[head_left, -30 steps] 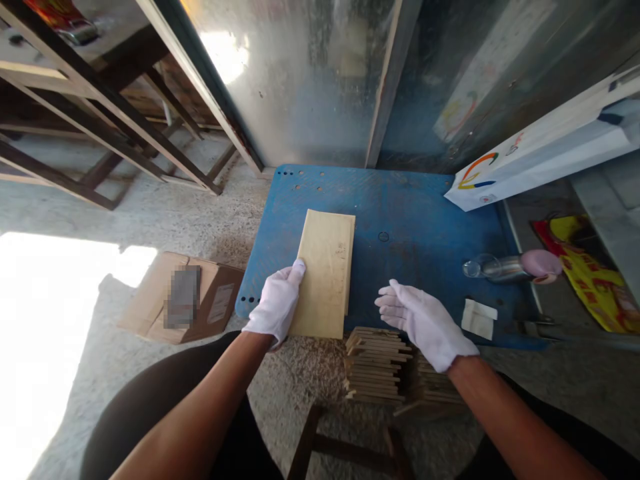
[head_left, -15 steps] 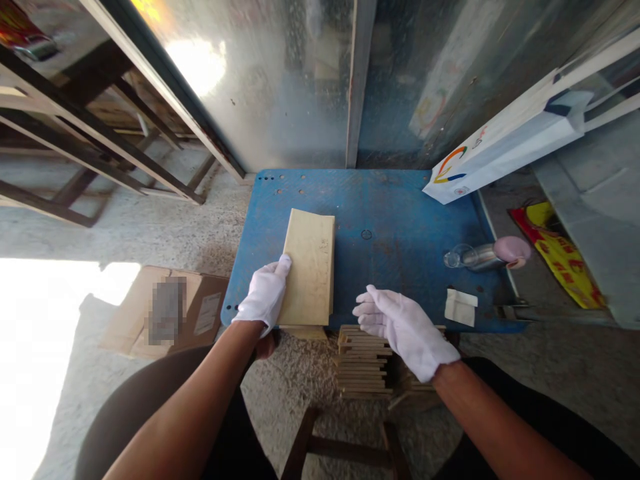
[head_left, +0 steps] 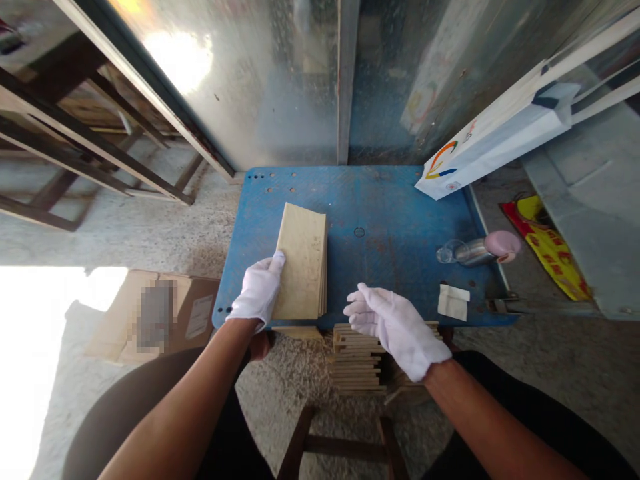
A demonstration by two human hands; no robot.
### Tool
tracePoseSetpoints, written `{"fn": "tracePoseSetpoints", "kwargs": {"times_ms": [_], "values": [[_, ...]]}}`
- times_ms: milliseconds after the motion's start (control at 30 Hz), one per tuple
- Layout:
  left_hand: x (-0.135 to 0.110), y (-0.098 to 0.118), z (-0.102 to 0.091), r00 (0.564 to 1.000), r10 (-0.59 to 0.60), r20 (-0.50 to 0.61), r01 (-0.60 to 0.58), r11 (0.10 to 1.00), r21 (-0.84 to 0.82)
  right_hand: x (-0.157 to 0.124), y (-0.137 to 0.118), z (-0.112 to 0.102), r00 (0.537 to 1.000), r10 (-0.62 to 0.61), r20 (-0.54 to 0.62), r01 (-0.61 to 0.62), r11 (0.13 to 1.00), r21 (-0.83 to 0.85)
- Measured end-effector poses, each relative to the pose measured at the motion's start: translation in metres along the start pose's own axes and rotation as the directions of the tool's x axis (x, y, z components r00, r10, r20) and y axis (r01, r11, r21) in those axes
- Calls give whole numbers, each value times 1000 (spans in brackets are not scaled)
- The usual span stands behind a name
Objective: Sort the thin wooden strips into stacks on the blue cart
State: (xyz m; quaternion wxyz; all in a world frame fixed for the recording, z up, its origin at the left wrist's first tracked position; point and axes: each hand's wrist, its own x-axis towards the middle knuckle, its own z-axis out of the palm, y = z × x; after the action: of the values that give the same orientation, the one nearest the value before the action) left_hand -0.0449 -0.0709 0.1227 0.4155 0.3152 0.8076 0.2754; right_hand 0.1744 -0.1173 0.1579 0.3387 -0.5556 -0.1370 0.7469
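A stack of thin, pale wooden boards (head_left: pixel 301 263) lies on the blue table (head_left: pixel 395 200), its long side running away from me. My left hand (head_left: pixel 257 290), in a white glove, grips the left edge of the stack with the thumb along the top; the other fingers are mostly hidden. To the right of the boards, my gloved right hand (head_left: pixel 393 323) hovers near the table's front edge, fingers extended and nothing in them. Below that hand, more wooden pieces (head_left: pixel 356 363) are piled in a row under the table edge.
A steel flask with a pink lid (head_left: pixel 487 250), a clear cup (head_left: pixel 447 253) and a folded white paper (head_left: pixel 454 302) sit on the table's right side. A white paper bag (head_left: pixel 493 147) leans at the back right. A cardboard box (head_left: pixel 193 293) rests on the floor at left.
The whole view has shifted a little, so everything appears slightly further left. The board stack's edges look slightly more fanned on the right. Both hands keep nearly the same pose.
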Motion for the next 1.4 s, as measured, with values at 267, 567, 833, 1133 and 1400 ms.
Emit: {"fn": "tracePoseSetpoints", "kwargs": {"times_ms": [267, 567, 833, 1133, 1400], "values": [[4, -6, 1, 996, 80, -29, -78, 996, 47, -1, -3, -1, 1000, 8, 26, -8, 1000, 6], [5, -8, 3, 981, 190, -27, -182, 967, 180, 1, 1, -1, 1000, 8, 24, -8, 1000, 2], [9, -14, 4, 968, 246, -53, -222, 934, 280, 3, 2, 1, 1000, 19, 18, -19, 1000, -16], [1, -1, 3, 963, 255, -88, -187, 866, 463, 6, 6, 1, 1000, 6, -3, -6, 999, -46], [-9, -3, 4, 975, 166, 146, -220, 800, 559, 35, 21, -1, 986, -105, -126, 71, 965, -251]]}}
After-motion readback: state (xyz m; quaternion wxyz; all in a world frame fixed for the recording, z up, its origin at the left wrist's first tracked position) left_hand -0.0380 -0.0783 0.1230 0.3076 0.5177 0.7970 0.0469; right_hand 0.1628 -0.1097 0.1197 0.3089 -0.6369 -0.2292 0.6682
